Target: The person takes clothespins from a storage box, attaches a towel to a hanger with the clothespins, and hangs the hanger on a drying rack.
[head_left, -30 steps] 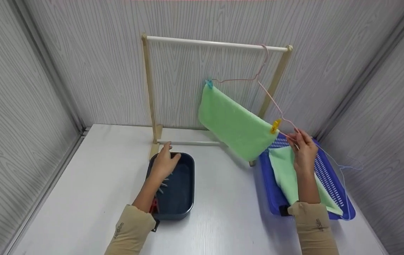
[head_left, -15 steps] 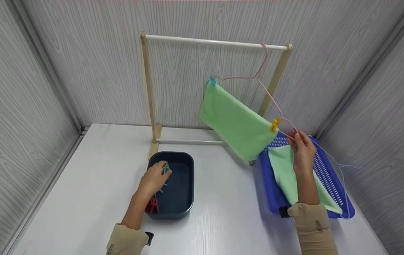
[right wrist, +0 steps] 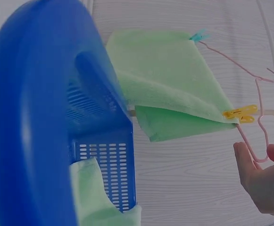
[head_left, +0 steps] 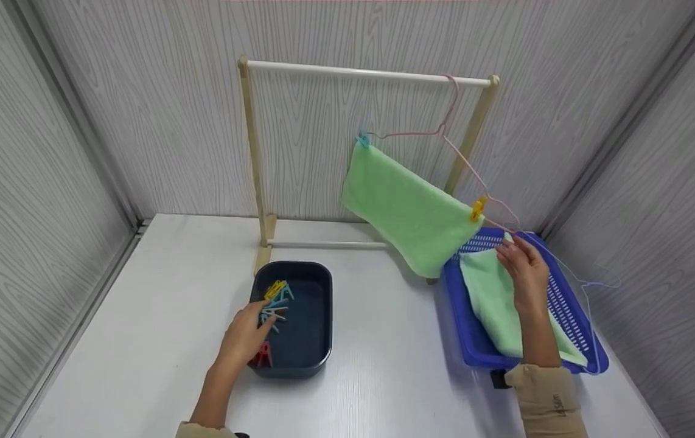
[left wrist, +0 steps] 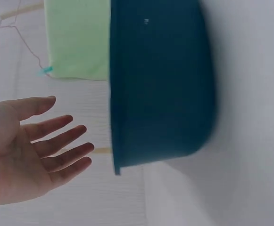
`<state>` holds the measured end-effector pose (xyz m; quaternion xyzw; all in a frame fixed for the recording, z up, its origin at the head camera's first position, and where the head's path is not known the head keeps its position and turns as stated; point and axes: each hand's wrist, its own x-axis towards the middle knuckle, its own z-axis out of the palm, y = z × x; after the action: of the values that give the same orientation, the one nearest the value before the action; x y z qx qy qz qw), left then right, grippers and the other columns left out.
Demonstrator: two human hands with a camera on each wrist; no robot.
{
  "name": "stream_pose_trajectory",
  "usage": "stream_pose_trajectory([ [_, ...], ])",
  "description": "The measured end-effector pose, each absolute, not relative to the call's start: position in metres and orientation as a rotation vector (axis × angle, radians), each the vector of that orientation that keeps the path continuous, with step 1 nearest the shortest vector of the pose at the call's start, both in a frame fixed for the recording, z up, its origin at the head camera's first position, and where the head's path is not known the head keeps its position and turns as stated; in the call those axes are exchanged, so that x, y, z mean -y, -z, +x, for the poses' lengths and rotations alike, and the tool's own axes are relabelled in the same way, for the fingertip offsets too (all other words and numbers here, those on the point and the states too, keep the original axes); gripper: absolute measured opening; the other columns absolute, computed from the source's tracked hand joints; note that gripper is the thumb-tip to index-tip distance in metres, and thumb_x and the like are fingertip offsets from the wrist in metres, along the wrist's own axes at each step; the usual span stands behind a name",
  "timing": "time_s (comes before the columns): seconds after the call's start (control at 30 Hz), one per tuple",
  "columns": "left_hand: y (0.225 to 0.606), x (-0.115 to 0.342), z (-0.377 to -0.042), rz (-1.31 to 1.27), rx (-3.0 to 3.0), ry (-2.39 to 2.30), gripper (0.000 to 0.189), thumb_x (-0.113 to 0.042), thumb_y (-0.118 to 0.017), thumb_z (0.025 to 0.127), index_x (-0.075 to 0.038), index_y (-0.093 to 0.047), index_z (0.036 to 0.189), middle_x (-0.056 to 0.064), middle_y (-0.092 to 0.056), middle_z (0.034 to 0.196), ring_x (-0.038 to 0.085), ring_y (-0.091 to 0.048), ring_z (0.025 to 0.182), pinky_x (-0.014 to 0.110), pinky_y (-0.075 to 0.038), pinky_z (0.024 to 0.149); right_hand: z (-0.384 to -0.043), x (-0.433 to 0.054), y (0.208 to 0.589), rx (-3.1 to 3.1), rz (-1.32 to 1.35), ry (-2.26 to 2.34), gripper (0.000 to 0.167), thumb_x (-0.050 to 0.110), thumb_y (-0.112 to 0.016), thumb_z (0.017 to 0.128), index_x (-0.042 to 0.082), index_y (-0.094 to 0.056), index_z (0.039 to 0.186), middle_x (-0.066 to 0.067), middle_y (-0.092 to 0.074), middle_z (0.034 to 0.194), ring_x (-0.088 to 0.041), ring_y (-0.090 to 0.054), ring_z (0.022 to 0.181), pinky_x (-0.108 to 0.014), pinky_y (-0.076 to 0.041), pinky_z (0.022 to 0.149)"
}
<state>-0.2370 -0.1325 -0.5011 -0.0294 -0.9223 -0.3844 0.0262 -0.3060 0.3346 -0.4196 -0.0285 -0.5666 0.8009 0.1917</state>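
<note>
While left hand hovers, fingers spread and empty, over pegs in tub, I judge pegs light, stiff, springy: pinch tail ends. Right hand fingers loose below pink hanger; grip unclear.

Small dark lettering on the right sleeve — too blurred to read — nothing else.

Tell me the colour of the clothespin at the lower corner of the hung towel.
Yellow: the clothespin shows best in the right wrist view.
</note>
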Motion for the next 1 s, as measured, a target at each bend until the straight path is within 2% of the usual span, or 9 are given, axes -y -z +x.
stream_pose_trajectory([
  [0.2,0.515,0.135,-0.231,-0.124,2.778,1.199,0.038,-0.011,-0.057,0.091,0.003,-0.051,0.125,0.022,-0.046,0.129,0.038,-0.036,0.123,0.050,-0.029,0.099,-0.290,-0.359,0.432,1.816,-0.116,-2.039,0.031,0.005,-0.054,0.092,-0.011,-0.049,0.118,-0.005,-0.064,0.096,-0.017,-0.062,0.090,-0.026,-0.048,0.081],
  [0.3,0.520,0.133,-0.228,-0.135,2.762,1.205,0.036,-0.011,-0.057,0.091,0.001,-0.052,0.125,0.021,-0.046,0.129,0.037,-0.036,0.123,0.050,-0.029,0.100,-0.283,-0.380,0.442,2.011,-0.162,-1.750,0.030,0.007,-0.055,0.092,-0.013,-0.054,0.115,0.000,-0.064,0.093,-0.009,-0.061,0.086,-0.020,-0.049,0.075],
  [0.37,0.523,0.132,-0.227,-0.138,2.755,1.220,0.036,-0.010,-0.057,0.091,0.001,-0.052,0.125,0.021,-0.045,0.130,0.037,-0.036,0.123,0.050,-0.029,0.100,-0.276,-0.398,0.450,2.164,-0.243,-1.461,0.027,0.011,-0.055,0.093,-0.009,-0.059,0.111,-0.002,-0.064,0.093,-0.006,-0.058,0.083,-0.015,-0.046,0.072],
  [0.47,0.527,0.131,-0.226,-0.141,2.755,1.241,0.036,-0.010,-0.057,0.091,0.001,-0.052,0.125,0.021,-0.045,0.130,0.037,-0.036,0.123,0.051,-0.029,0.099,-0.261,-0.426,0.462,2.344,-0.372,-1.106,0.027,0.016,-0.053,0.094,-0.004,-0.061,0.111,-0.013,-0.064,0.100,-0.016,-0.058,0.089,-0.023,-0.044,0.076],
  [0.6,0.530,0.129,-0.223,-0.139,2.751,1.242,0.035,-0.009,-0.057,0.091,0.001,-0.053,0.125,0.021,-0.046,0.129,0.037,-0.037,0.122,0.051,-0.030,0.099,-0.239,-0.461,0.479,2.472,-0.459,-0.872,0.027,0.013,-0.049,0.094,-0.004,-0.059,0.112,-0.028,-0.056,0.112,-0.041,-0.052,0.101,-0.048,-0.039,0.084],
  [0.67,0.531,0.129,-0.221,-0.136,2.740,1.243,0.035,-0.008,-0.058,0.090,0.000,-0.053,0.124,0.021,-0.046,0.128,0.037,-0.038,0.121,0.051,-0.030,0.099,-0.231,-0.476,0.487,2.497,-0.471,-0.832,0.027,0.010,-0.049,0.092,-0.005,-0.058,0.113,-0.031,-0.052,0.117,-0.047,-0.046,0.107,-0.054,-0.035,0.087],
  [0.83,0.531,0.128,-0.219,-0.167,2.729,1.241,0.032,-0.007,-0.058,0.090,-0.001,-0.055,0.121,0.020,-0.047,0.127,0.036,-0.038,0.121,0.050,-0.030,0.099,-0.222,-0.498,0.505,2.568,-0.481,-0.749,0.034,0.005,-0.050,0.089,-0.006,-0.051,0.121,-0.034,-0.043,0.124,-0.051,-0.038,0.112,-0.059,-0.031,0.089],
  [1.0,0.531,0.128,-0.220,-0.182,2.724,1.223,0.030,-0.007,-0.058,0.090,-0.002,-0.056,0.120,0.019,-0.048,0.127,0.036,-0.039,0.121,0.049,-0.031,0.099,-0.224,-0.504,0.515,2.623,-0.463,-0.831,0.043,0.014,-0.050,0.092,-0.007,-0.042,0.129,-0.035,-0.041,0.126,-0.050,-0.038,0.114,-0.058,-0.030,0.092],
])
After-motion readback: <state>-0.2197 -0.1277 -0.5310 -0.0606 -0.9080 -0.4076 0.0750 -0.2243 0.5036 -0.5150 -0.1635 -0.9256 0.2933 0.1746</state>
